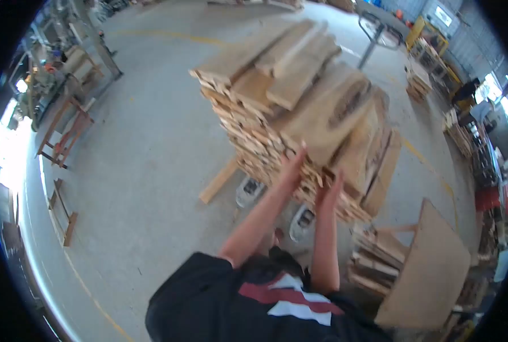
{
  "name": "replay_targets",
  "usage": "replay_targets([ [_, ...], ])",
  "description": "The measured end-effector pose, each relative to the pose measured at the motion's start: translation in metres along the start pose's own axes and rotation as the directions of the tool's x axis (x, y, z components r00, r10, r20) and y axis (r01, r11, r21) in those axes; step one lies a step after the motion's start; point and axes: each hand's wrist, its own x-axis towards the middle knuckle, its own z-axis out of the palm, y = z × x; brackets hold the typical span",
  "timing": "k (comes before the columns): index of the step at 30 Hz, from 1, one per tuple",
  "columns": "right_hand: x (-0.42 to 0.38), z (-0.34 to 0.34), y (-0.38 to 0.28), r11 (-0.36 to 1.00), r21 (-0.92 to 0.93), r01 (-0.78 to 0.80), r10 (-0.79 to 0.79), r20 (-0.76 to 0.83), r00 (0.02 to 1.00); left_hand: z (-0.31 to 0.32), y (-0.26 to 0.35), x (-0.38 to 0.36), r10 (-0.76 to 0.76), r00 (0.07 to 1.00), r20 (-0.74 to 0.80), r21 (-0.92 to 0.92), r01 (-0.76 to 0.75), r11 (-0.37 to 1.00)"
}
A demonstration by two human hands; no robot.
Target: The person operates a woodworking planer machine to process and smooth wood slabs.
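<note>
A tall stack of rough wooden planks [276, 85] stands in front of me on the concrete floor. My left hand [294, 165] reaches to the near end of the stack, fingers extended against the plank ends beneath a wide top board [328, 114]. My right hand [329, 191] rests just to the right and lower, fingers also stretched along the plank ends. Whether either hand grips a plank is unclear. My shoes [249, 191] stand at the foot of the stack.
A loose board [218, 181] lies on the floor left of the stack. A large flat panel [430, 273] leans over a low wood pile at right. Sawhorses [66, 137] stand at left. A pallet jack [379, 31] is behind the stack.
</note>
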Motion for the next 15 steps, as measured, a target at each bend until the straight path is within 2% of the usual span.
replay_targets([
  [1, 0.004, 0.004, 0.001, 0.993, -0.115, 0.022, -0.023, -0.008, 1.000, -0.002, -0.002, 0.005, -0.028, 0.999, 0.016, -0.014, 0.029, 0.999],
  [3, -0.012, 0.041, -0.010, 0.996, -0.084, 0.001, -0.019, -0.219, 0.975, 0.014, 0.000, 0.010, -0.085, 0.994, 0.064, -0.029, 0.087, 0.996],
  [4, -0.005, 0.037, -0.009, 0.997, -0.081, 0.000, -0.019, -0.236, 0.972, 0.030, 0.005, -0.002, -0.002, 0.998, -0.059, -0.049, 0.000, 0.999],
  [5, -0.002, 0.032, -0.005, 0.996, 0.019, -0.088, 0.090, -0.195, 0.977, 0.037, 0.006, -0.012, 0.077, 0.980, -0.184, -0.058, -0.089, 0.994],
  [6, 0.003, 0.029, -0.004, 0.978, 0.118, -0.173, 0.187, -0.128, 0.974, 0.036, 0.005, -0.010, 0.077, 0.981, -0.179, -0.052, -0.087, 0.995],
  [8, 0.004, 0.029, -0.003, 0.985, 0.088, -0.145, 0.156, -0.125, 0.980, 0.027, 0.003, 0.005, -0.001, 0.989, -0.148, -0.039, -0.004, 0.999],
  [9, 0.002, 0.028, -0.004, 0.990, 0.054, -0.128, 0.134, -0.129, 0.982, 0.026, 0.002, 0.009, 0.003, 0.989, -0.148, -0.037, -0.009, 0.999],
  [11, 0.001, 0.024, -0.008, 0.983, 0.072, -0.170, 0.176, -0.083, 0.981, 0.019, -0.005, 0.014, -0.002, 0.999, -0.032, -0.082, -0.001, 0.997],
  [13, -0.005, 0.027, -0.012, 0.997, 0.067, -0.027, 0.038, -0.163, 0.986, 0.021, -0.009, 0.010, 0.008, 0.998, -0.059, -0.073, -0.012, 0.997],
  [15, -0.015, 0.013, -0.015, 0.995, 0.089, -0.036, 0.050, -0.168, 0.985, 0.025, -0.016, -0.008, 0.043, 0.999, -0.033, -0.041, -0.045, 0.998],
])
